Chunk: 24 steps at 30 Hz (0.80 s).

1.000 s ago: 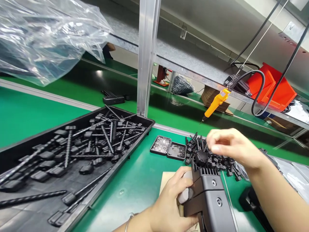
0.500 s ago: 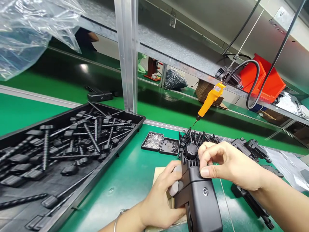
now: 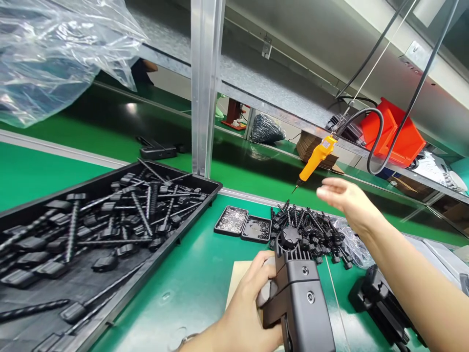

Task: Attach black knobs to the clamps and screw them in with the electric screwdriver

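Observation:
My left hand point(image 3: 252, 303) is wrapped around a black plastic housing point(image 3: 306, 298), gripping it by its left side near a grey part point(image 3: 266, 293). Two round screw recesses show on the housing's upper face, and its ribbed end with a round opening points away from me. My right hand point(image 3: 342, 198) is raised off the housing, holding nothing, fingers stretched out toward the left. Just beyond its fingertips an orange electric screwdriver point(image 3: 315, 159) hangs from a cable, bit pointing down. A board point(image 3: 238, 274) lies under the left hand.
A black tray point(image 3: 120, 298) full of threaded rods with knobs fills the left. Beside it stand two small boxes of washers point(image 3: 231, 220) and small dark screws point(image 3: 256, 228). Behind the housing lies a pile of black screw parts point(image 3: 318, 234); more black housings point(image 3: 381, 303) lie right.
My right hand has let go of the housing's top and moved up toward the orange screwdriver, its fingers opening out. A second screw recess is now uncovered. My left hand keeps its hold.

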{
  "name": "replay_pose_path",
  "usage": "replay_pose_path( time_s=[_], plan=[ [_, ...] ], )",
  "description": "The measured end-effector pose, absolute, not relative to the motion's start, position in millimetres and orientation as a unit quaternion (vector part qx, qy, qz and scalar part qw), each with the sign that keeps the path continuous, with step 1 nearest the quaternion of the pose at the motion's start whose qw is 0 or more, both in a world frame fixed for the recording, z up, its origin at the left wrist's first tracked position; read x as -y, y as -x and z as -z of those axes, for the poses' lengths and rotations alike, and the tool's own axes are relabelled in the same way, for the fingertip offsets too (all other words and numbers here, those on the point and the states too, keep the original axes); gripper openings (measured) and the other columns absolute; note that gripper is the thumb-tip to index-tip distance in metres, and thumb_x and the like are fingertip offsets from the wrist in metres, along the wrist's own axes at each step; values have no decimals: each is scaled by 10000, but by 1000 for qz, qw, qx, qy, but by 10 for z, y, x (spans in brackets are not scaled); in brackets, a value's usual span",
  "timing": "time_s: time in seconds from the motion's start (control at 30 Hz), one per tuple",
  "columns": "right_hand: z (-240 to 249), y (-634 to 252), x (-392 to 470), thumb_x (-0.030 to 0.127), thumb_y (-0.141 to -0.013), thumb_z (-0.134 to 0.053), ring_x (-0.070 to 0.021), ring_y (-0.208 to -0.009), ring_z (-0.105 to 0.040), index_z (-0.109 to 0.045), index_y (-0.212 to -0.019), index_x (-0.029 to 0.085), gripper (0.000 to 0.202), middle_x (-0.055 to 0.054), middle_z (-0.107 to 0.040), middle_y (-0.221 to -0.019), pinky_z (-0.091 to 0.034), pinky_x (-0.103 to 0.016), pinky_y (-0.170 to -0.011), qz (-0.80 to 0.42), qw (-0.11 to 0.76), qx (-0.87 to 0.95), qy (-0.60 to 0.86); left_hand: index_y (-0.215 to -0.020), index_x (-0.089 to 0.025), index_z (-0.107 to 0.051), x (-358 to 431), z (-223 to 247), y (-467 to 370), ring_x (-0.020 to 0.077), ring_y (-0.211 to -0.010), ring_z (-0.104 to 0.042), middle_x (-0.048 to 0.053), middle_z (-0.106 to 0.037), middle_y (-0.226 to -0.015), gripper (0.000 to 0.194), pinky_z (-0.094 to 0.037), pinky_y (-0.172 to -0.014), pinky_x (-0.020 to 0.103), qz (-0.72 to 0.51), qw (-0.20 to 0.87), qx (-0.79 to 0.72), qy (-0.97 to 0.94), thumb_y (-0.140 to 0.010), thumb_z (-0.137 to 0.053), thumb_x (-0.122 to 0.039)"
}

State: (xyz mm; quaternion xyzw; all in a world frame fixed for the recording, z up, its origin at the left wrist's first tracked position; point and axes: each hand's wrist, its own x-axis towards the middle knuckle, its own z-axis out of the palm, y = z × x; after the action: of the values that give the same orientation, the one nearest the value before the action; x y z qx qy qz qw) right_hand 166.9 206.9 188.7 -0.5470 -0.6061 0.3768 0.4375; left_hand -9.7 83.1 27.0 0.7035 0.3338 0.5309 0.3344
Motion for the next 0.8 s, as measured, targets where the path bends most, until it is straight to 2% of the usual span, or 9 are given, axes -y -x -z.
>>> replay_pose_path(
  time_s=[0.07,0.13,0.3,0.37,0.5,0.57,0.63,0.73,0.8],
  plan=[
    [-1864,-1650,-2548,342,-503,-935,-351,-1251,-492,-601,-1134,184,731,-157,-596,-1262,-382,-467,-1060,-296,514,574,565,-1132,-274,-570,-806,-321,49,257,-1052,-552,70,-493,-1183,485,-535,-885,400,-541,320,-358,-691,-679,-696,-153],
    [-1814,-1586,-2989,275,-580,-910,-337,-1291,-463,-587,-1149,187,660,-140,-594,-1279,-360,-475,-1091,-287,538,566,555,-1191,-305,-574,-794,-337,19,259,-1036,-568,72,-485,-1208,554,-559,-860,399,-543,304,-372,-689,-676,-705,-146],
    [-1666,-1415,-3522,202,-841,-738,-231,-966,-644,-636,-970,136,177,-56,-672,-1019,-511,-450,-905,-384,533,596,462,-1110,-302,-632,-810,-267,-5,274,-1059,-565,69,-504,-1183,454,-573,-853,393,-557,313,-375,-672,-690,-679,-136],
    [-1618,-1390,-3465,200,-799,-757,-211,-913,-638,-630,-925,144,187,-29,-664,-947,-511,-414,-886,-408,545,605,411,-1027,-270,-643,-816,-249,-12,285,-1091,-556,77,-500,-1190,356,-577,-843,382,-571,323,-373,-656,-694,-682,-154],
    [-1598,-1394,-3005,226,-559,-814,-222,-900,-639,-624,-909,195,399,-2,-669,-915,-506,-365,-874,-480,538,622,306,-991,-249,-645,-812,-269,-6,258,-1023,-585,80,-523,-1150,322,-587,-804,353,-547,309,-371,-684,-693,-701,-138],
    [-1637,-1404,-2714,270,-550,-776,-202,-805,-641,-618,-922,209,408,-4,-671,-889,-530,-354,-798,-531,513,618,271,-1063,-258,-631,-810,-278,4,249,-1004,-588,79,-529,-1138,392,-586,-782,341,-547,292,-371,-691,-698,-704,-138],
    [-1706,-1416,-2454,300,-572,-736,-139,-600,-560,-620,-919,206,377,17,-633,-744,-522,-302,-642,-572,491,607,251,-1084,-257,-619,-812,-271,10,247,-1008,-583,77,-529,-1131,408,-579,-784,337,-552,283,-371,-691,-703,-704,-140],
    [-1870,-1434,-2127,287,-595,-761,-67,-451,-369,-618,-831,198,290,69,-508,-585,-407,-205,-471,-598,491,585,243,-1040,-237,-618,-823,-239,8,251,-1021,-573,75,-528,-1124,359,-566,-778,324,-555,285,-366,-690,-707,-708,-138],
    [-2037,-1438,-1906,237,-614,-807,-48,-443,-347,-596,-754,194,258,75,-483,-575,-355,-168,-434,-579,534,566,244,-1010,-227,-619,-831,-221,2,250,-1013,-570,77,-521,-1130,324,-559,-749,310,-562,285,-361,-687,-710,-708,-147]
  ],
)
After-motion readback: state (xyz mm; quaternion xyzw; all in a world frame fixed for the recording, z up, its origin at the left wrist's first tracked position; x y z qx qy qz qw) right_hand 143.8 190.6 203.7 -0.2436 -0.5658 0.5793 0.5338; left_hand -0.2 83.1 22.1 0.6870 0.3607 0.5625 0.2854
